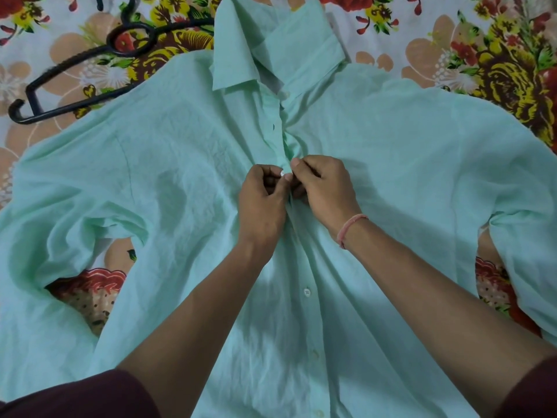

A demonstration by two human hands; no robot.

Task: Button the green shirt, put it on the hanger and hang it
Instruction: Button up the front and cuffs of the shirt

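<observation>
The pale green shirt (168,164) lies spread flat, front up, collar at the far side and sleeves out to both sides. My left hand (262,203) pinches the placket at mid-chest with a small white button (282,174) at its fingertips. My right hand (325,185) grips the opposite placket edge right beside it, the two hands touching. Below the hands the front is closed, and buttons such as one white button (306,292) show. Above the hands the placket is bunched. A black hanger (69,82) lies at the far left, partly under the shirt's shoulder.
The shirt rests on a bedsheet (452,40) printed with red, yellow and peach flowers, which shows around the collar and under both armpits. A pink thread band (349,229) circles my right wrist. Dark maroon sleeves cover both upper arms.
</observation>
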